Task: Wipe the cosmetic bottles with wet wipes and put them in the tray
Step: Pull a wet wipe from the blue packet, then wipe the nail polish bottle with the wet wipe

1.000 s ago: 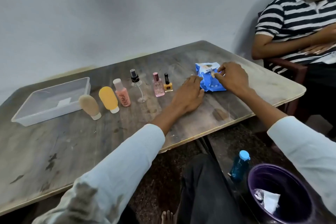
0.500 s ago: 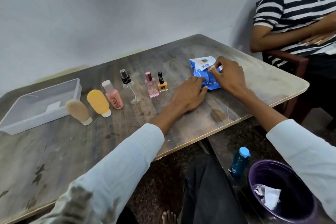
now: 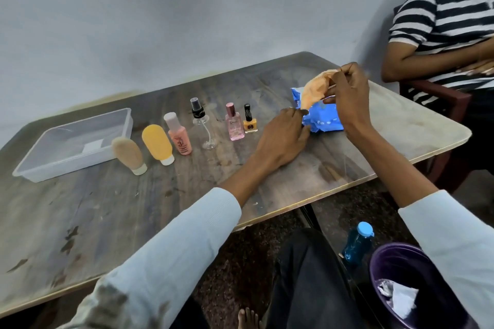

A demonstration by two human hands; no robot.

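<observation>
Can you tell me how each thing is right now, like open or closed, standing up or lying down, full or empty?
Tray: empty, no lid.
Six bottles: standing in a row, caps on.
Wipes pack: open, on the table.
Wipe: partly pulled out.
Right hand: pinching the wipe.
Left hand: holding the pack down.
Blue bottle: capped, on the floor.
Purple bin: crumpled wipe inside.

Bottle row (image 3: 184, 132): six upright, narrow gaps between, tray (image 3: 32, 168) at left end. Bare table (image 3: 133, 222) in front of row, open toward near edge. Wipes pack (image 3: 324, 121) blocks right end. Seated person (image 3: 441, 35) beyond far right corner.
</observation>
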